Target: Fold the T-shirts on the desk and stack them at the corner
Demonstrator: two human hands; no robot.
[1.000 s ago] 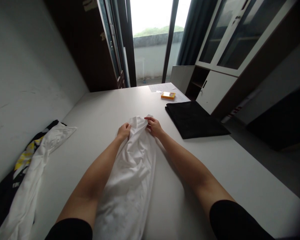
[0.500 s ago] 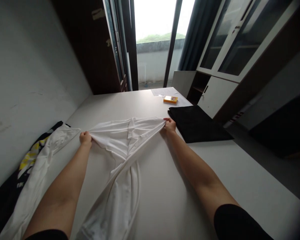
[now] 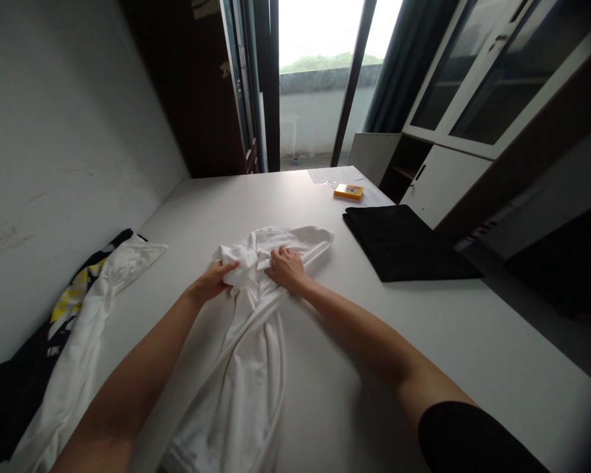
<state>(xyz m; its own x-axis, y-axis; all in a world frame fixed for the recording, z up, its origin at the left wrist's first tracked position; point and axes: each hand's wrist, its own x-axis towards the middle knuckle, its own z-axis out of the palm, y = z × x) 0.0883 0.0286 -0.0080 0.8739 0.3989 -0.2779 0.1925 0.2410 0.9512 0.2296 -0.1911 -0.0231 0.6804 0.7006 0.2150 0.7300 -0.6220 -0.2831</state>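
Observation:
White trousers (image 3: 250, 368), by their look, lie on the white table with the bunched waist end away from me and the legs running toward me. My left hand (image 3: 215, 279) is closed on the left side of the waist, thumb on top, with cloth folded inward beside it. My right hand (image 3: 286, 268) is on the middle of the waist, its bent fingers gripping the cloth near a seam. The right part of the waist lies loose beyond it in a rounded loop.
Another white garment (image 3: 98, 302) lies along the left wall over black cloth with a yellow and white print (image 3: 73, 292). Folded black fabric (image 3: 411, 243) rests on the right of the table (image 3: 364, 368). Behind it are an orange-yellow box (image 3: 348, 191) and papers (image 3: 332, 175).
Both hands have come inward from the stretched waist corners. The left side of the waist is now folded in toward the middle, and the right corner has been let go.

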